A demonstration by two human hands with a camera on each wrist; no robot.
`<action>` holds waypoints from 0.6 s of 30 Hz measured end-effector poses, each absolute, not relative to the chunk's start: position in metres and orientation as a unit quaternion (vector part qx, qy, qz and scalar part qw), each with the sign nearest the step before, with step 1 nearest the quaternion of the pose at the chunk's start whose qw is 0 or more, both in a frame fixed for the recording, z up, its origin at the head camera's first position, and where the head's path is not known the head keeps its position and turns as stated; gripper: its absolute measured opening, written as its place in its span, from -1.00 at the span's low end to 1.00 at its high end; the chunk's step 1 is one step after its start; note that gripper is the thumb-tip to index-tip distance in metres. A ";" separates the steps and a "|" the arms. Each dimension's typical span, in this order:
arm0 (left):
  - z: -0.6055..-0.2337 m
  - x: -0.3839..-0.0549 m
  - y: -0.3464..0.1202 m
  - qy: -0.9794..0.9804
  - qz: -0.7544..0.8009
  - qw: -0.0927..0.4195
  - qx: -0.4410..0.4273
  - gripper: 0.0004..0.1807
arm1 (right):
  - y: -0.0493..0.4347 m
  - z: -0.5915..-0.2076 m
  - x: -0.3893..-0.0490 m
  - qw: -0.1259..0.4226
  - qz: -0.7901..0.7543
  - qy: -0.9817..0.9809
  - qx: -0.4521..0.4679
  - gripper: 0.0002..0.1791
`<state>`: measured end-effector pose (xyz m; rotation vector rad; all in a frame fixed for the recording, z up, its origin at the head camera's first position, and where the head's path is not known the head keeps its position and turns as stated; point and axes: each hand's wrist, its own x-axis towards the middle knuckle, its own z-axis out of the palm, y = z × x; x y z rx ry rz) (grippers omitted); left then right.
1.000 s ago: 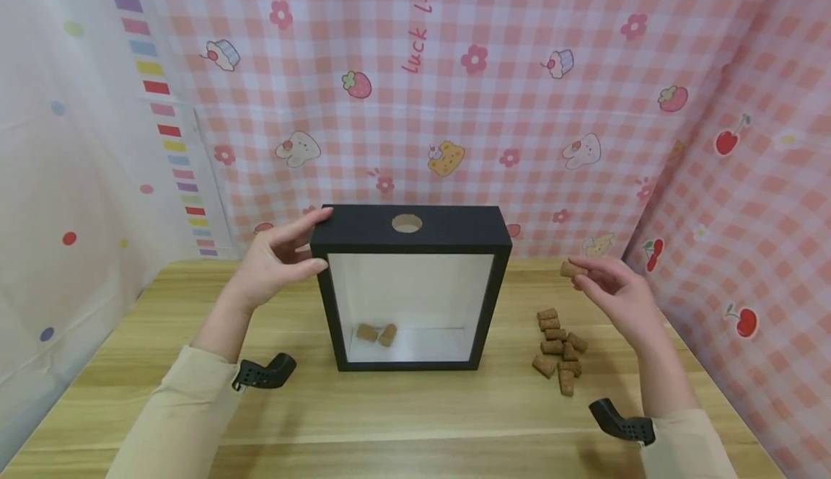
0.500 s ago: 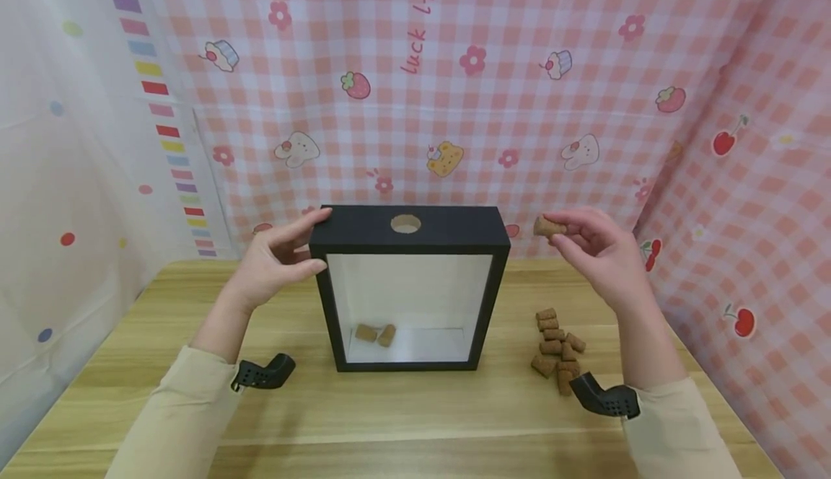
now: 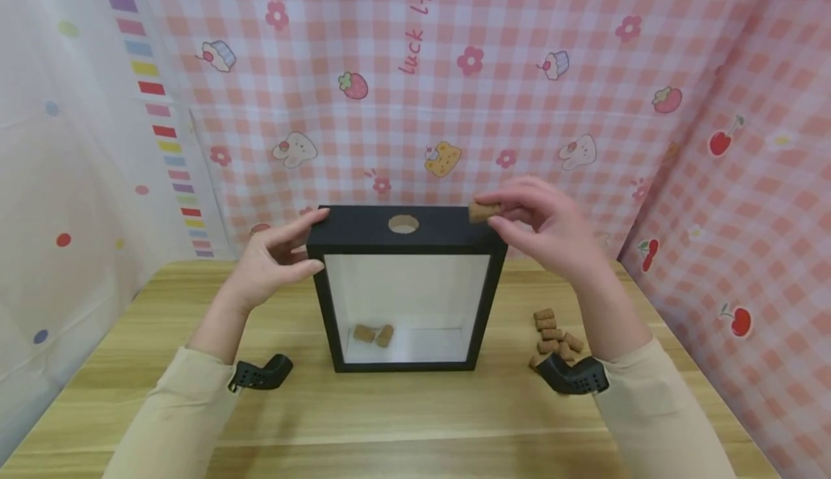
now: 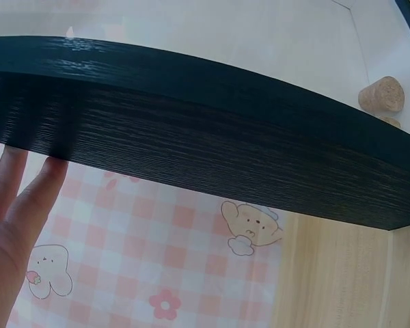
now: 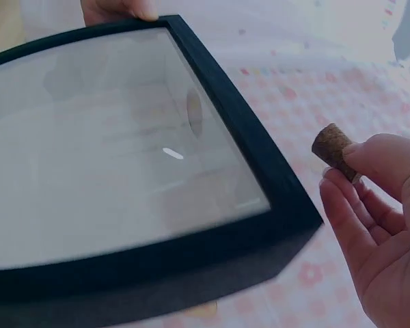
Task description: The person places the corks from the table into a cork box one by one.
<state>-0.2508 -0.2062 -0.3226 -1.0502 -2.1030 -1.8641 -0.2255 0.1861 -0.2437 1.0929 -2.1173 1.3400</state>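
Note:
A black-framed shadow box with a clear front stands upright on the table, a round hole in its top. Two corks lie inside at the bottom left. My left hand grips the box's upper left corner, thumb at the front and fingers at the back edge. Between thumb and fingertips, my right hand pinches a cork. That hand is over the box's right end, to the right of the hole; in the right wrist view the cork is apart from the frame.
Several loose corks lie on the wooden table right of the box, partly hidden by the right wrist's black camera mount. A pink checked curtain hangs behind.
My right hand has carried the cork up and left, from above the loose corks to over the box's right end. My left hand has stayed on the box.

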 end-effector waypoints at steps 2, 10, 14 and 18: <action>-0.323 -0.251 -0.206 -0.699 -0.619 0.072 -0.349 -0.28 | 0.178 -0.240 -0.227 0.195 0.457 -0.769 0.402 -0.66; -0.323 -0.251 -0.206 -0.698 -0.622 0.070 -0.348 -0.28 | 0.150 -0.234 -0.237 0.181 0.396 -0.792 0.429 -0.70; -0.323 -0.251 -0.206 -0.696 -0.622 0.068 -0.351 -0.28 | 0.141 -0.231 -0.241 0.173 0.374 -0.800 0.436 -0.72; -0.323 -0.251 -0.206 -0.697 -0.622 0.068 -0.349 -0.29 | 0.134 -0.229 -0.245 0.161 0.353 -0.811 0.438 -0.72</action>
